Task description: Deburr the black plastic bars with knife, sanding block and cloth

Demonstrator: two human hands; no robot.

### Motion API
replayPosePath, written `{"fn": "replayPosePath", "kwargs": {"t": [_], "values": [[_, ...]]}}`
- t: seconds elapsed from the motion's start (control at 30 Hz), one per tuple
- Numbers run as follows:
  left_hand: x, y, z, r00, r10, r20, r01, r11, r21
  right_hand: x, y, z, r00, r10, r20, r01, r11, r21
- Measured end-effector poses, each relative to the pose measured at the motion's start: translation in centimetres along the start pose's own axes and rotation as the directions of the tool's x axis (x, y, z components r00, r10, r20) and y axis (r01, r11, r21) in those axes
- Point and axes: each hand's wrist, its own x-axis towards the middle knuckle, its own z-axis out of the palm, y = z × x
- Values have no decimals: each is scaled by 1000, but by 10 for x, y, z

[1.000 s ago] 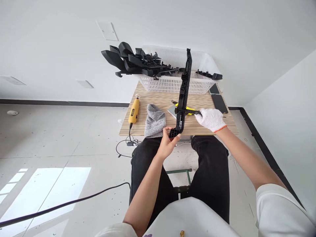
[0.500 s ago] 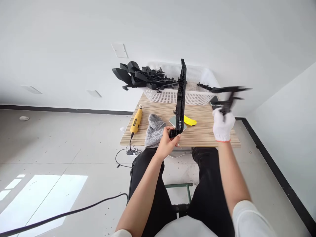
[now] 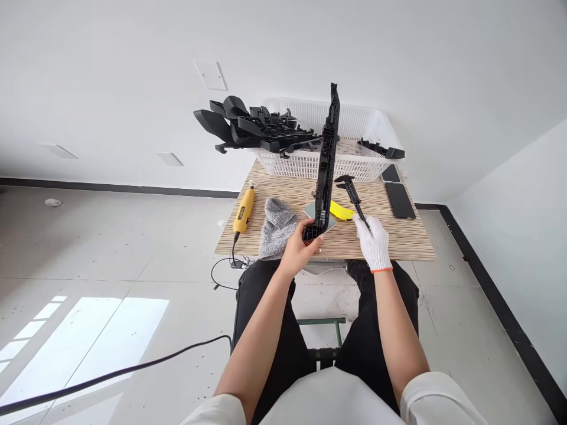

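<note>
My bare left hand (image 3: 300, 248) grips the lower end of a long black plastic part (image 3: 326, 165), which stands up over the table with its top in front of the basket. In a white knitted glove, my right hand (image 3: 372, 241) is closed on a black caliper (image 3: 353, 198), whose jaws point up and to the left. Just left of the caliper lies a yellow-handled tool (image 3: 341, 211). A grey-green flat item (image 3: 310, 210) is partly hidden behind the long part. The grey cloth (image 3: 277, 231) rests beside my left hand.
A white basket (image 3: 301, 167) at the table's back holds several black parts (image 3: 252, 130), some jutting out left, and another part (image 3: 381, 149) at right. Two phones (image 3: 400, 200) (image 3: 390, 173) lie at the right. A corded yellow rotary tool (image 3: 244, 210) lies at the left.
My right hand has come left and down toward the long part with the caliper, which was blurred before. The phones now show fully. My left hand still holds the long part.
</note>
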Motion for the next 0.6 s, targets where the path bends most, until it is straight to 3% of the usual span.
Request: {"fn": "replayPosePath", "kwargs": {"t": [0.07, 0.13, 0.27, 0.33, 0.47, 0.6], "values": [[-2, 3, -1, 1000, 9, 27, -10, 1000, 24, -1, 0, -1, 992, 127, -24, -119, 971, 206], [-5, 6, -3, 998, 24, 55, -26, 999, 36, 0, 1, 1, 977, 213, 11, -196, 878, 438], [-9, 10, -7, 995, 8, 96, -13, 998, 56, 2, 7, 4, 981, 173, 85, -176, 625, 761], [-9, 9, -8, 995, 9, 97, -17, 996, 88, 3, 10, 4, 986, 145, 82, -150, 560, 815], [-6, 6, -11, 994, 45, 104, -62, 985, 160, 2, 14, 2, 986, 153, 59, -131, 515, 847], [-10, 2, -13, 994, 21, 108, -29, 997, 78, -2, 16, 1, 993, 115, 40, -86, 439, 894]]}}
